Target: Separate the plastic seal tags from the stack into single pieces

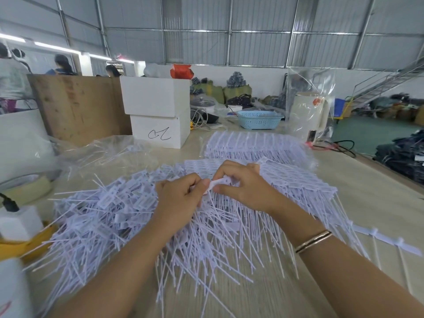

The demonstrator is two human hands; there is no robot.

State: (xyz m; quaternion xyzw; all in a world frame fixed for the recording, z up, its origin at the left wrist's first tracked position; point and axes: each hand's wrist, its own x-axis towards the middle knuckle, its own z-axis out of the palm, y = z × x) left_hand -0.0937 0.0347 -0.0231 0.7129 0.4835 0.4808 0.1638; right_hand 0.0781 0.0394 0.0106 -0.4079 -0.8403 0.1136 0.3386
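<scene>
1. A single white seal tag (218, 183) is pinched between both hands above the middle of the bench (367, 180), its flat head held between the two thumbs.
2. The left hand (181, 196) is curled, its grip closed on the tag's near-left end, thumb tip pressed against the plastic.
3. The right hand (243, 187) is curled from the other side, its grip closed on the tag's far-right end; a bracelet (313, 241) is worn on that wrist.
4. A loose pile of separated tags (96, 216) is spread across the bench to the left and near side of the hands, tails pointing in many directions.
5. The stack of joined tags (298, 180) lies just beneath and to the right of the hands, heads in rows and tails fanned toward the near edge.
6. A second stack (254, 145) is seen farther back, partly under clear plastic wrap.
7. Two white boxes (158, 111) are stacked at the far left of the bench, the lower one marked with a scrawl.
8. A blue perforated basket (260, 119) stands at the far end, well apart from the hands.
9. A roll of tape (27, 184) rests at the left edge.
</scene>
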